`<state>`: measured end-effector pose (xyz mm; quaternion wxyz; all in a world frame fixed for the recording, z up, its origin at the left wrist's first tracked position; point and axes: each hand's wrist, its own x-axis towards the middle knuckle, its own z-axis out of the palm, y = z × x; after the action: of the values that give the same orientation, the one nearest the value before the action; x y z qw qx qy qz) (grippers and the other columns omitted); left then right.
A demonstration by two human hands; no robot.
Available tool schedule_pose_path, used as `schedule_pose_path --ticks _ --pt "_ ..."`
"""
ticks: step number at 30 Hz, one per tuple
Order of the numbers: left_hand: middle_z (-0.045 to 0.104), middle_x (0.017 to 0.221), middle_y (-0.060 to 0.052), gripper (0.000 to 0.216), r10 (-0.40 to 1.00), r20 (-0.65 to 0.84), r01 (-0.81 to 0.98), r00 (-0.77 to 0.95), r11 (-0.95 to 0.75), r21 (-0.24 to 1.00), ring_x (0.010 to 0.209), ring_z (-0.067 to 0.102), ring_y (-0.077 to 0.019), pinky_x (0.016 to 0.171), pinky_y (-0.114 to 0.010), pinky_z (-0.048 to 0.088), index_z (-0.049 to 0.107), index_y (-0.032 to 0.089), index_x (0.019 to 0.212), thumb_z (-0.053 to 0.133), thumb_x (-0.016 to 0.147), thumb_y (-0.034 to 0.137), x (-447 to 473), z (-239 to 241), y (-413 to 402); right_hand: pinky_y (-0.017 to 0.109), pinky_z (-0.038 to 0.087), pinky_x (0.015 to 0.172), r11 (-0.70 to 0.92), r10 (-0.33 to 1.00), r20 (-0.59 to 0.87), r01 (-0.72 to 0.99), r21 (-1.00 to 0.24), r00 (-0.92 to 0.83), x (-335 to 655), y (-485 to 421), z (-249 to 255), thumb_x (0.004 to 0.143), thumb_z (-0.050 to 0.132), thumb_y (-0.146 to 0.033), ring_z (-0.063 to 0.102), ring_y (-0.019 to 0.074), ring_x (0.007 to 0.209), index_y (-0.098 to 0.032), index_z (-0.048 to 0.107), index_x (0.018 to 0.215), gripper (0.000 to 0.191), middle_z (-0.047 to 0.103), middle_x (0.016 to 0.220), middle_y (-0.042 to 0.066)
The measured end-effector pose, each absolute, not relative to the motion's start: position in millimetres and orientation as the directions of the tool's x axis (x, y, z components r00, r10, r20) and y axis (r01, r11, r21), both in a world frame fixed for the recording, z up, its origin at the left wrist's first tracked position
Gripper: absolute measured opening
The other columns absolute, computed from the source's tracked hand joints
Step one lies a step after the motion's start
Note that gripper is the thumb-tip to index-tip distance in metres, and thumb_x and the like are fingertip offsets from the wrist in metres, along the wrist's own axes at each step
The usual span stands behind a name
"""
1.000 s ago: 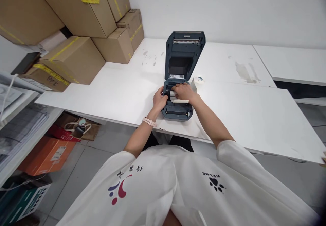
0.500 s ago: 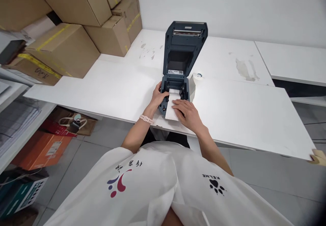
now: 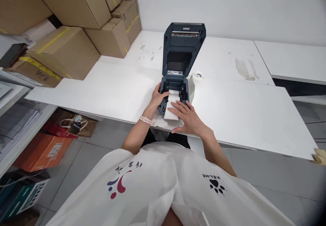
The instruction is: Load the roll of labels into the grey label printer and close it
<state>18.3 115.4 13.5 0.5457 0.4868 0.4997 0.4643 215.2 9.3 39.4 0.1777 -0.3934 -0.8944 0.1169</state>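
A dark blue label printer (image 3: 181, 59) stands on the white table (image 3: 241, 107) with its lid tipped up and back. A strip of white label paper (image 3: 171, 107) runs from the roll bay out over the printer's front. My left hand (image 3: 158, 98), with a pink watch at the wrist, grips the printer's left side beside the paper. My right hand (image 3: 187, 117) lies flat with fingers spread, its fingertips resting on the paper's right edge at the printer's front.
A white paper roll (image 3: 196, 78) sits just right of the printer. Stacked cardboard boxes (image 3: 76, 32) fill the table's back left. A shelf (image 3: 15, 124), an orange box (image 3: 40, 151) and a brown bag (image 3: 76, 124) stand at floor level on the left.
A second ago both hands were at the roll inside the printer. The right hand has since drawn the paper strip out over the front and now rests spread on it.
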Motion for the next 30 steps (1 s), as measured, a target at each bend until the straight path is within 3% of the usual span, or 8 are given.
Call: schedule_pose_path --ticks 3,5,12,20,23,26,28,30 --pt "0.047 0.160 -0.009 0.084 0.993 -0.102 -0.013 0.064 0.103 0.995 0.143 0.050 -0.0276 0.114 -0.038 0.045 0.041 0.025 0.152 0.072 0.074 0.028 18.4 11.1 117.6 0.061 0.027 0.125 0.597 0.802 0.275 0.720 -0.354 -0.529 208.1 4.6 30.2 0.099 0.058 -0.046 0.042 0.0310 0.150 -0.033 0.056 0.145 0.047 0.053 0.156 0.004" --pt "0.047 0.160 -0.008 0.085 0.992 -0.108 -0.001 0.058 0.108 0.994 0.144 0.049 -0.0278 0.114 -0.039 0.045 0.041 0.025 0.153 0.072 0.074 0.028 18.6 10.0 118.8 0.059 0.029 0.124 0.553 0.832 0.303 0.730 -0.401 -0.464 205.3 3.3 25.9 0.105 0.045 -0.036 0.048 0.0267 0.147 -0.035 0.063 0.137 0.036 0.060 0.149 0.000" --pt "0.049 0.159 -0.008 0.084 0.994 -0.093 -0.025 0.060 0.095 0.995 0.142 0.051 -0.0282 0.114 -0.040 0.045 0.045 0.026 0.150 0.075 0.072 0.029 18.5 11.7 115.3 0.057 0.029 0.126 0.533 0.844 0.297 0.636 -0.558 -0.446 214.2 3.4 26.4 0.105 0.045 -0.037 0.046 0.0237 0.148 -0.037 0.066 0.134 0.035 0.061 0.148 -0.003" --pt "0.049 0.158 -0.008 0.083 0.993 -0.100 -0.002 0.061 0.101 0.995 0.140 0.052 -0.0284 0.111 -0.040 0.048 0.042 0.026 0.152 0.076 0.075 0.033 18.9 17.4 111.7 0.065 0.020 0.128 0.518 0.811 0.209 0.505 -0.690 -0.547 229.3 2.4 41.1 0.090 0.071 -0.043 0.040 0.0296 0.152 -0.037 0.066 0.132 0.042 0.056 0.153 0.000" --pt "0.048 0.158 -0.010 0.086 0.994 -0.098 0.042 0.046 0.096 0.995 0.144 0.048 -0.0315 0.115 -0.044 0.045 0.039 0.029 0.154 0.077 0.078 0.041 19.1 18.9 88.2 0.060 0.031 0.126 0.479 0.792 0.186 0.403 -0.780 -0.582 247.1 16.6 63.0 0.086 0.074 -0.053 0.047 0.0302 0.147 -0.038 0.065 0.134 0.052 0.061 0.148 0.001" --pt "0.031 0.169 -0.009 0.104 0.990 -0.135 0.094 0.041 0.130 0.987 0.155 0.032 -0.0349 0.120 -0.046 0.040 0.027 0.032 0.160 0.082 0.074 0.050 17.2 20.0 48.9 0.055 0.039 0.122 0.458 0.887 0.380 0.399 -0.795 -0.261 260.3 65.1 84.8 0.094 0.061 -0.060 0.051 0.0290 0.145 -0.036 0.058 0.143 0.055 0.059 0.151 0.003" --pt "0.027 0.170 -0.009 0.111 0.983 -0.178 0.136 0.050 0.170 0.976 0.157 0.026 -0.0363 0.122 -0.048 0.037 0.022 0.034 0.161 0.083 0.072 0.053 15.0 20.5 24.4 0.056 0.037 0.122 0.467 0.871 0.486 0.430 -0.772 -0.075 260.9 116.0 97.6 0.096 0.049 -0.069 0.039 0.0305 0.152 -0.035 0.045 0.153 0.067 0.044 0.163 0.003" --pt "0.029 0.169 -0.010 0.114 0.981 -0.183 0.141 0.063 0.172 0.975 0.156 0.030 -0.0360 0.122 -0.049 0.037 0.018 0.033 0.163 0.083 0.072 0.054 12.9 20.5 7.8 0.048 0.034 0.124 0.448 0.870 0.492 0.415 -0.792 -0.001 255.3 170.3 109.9 0.097 0.039 -0.073 0.027 0.0276 0.158 -0.033 0.031 0.160 0.075 0.028 0.171 0.003"
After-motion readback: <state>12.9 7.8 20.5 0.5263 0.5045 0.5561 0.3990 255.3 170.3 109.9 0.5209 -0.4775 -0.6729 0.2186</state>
